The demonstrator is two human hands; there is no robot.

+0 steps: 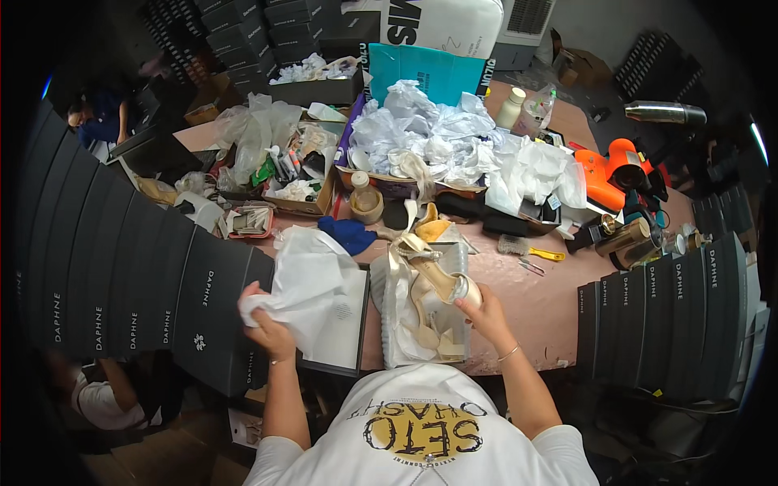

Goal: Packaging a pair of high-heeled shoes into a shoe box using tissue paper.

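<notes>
My left hand [267, 326] is closed on a sheet of white tissue paper [312, 279], which hangs over a grey box lid [354, 336] lying inside up. In my right hand [485, 314] is a cream ankle-strap shoe [433, 277], gripped at its toe end, with pale straps trailing to the left. Below it a shoebox [466, 352] lined with translucent wrap holds a second cream shoe [421, 332]. The held shoe hides part of the box's inside.
Stacked dark shoeboxes stand at left [154, 283] and right [664, 316]. Behind the shoebox lie a blue cloth [347, 235], a yellow-handled brush [527, 248] and a carton of crumpled paper [429, 121]. An orange heat tool [612, 174] stands at the right. Other people are at the left.
</notes>
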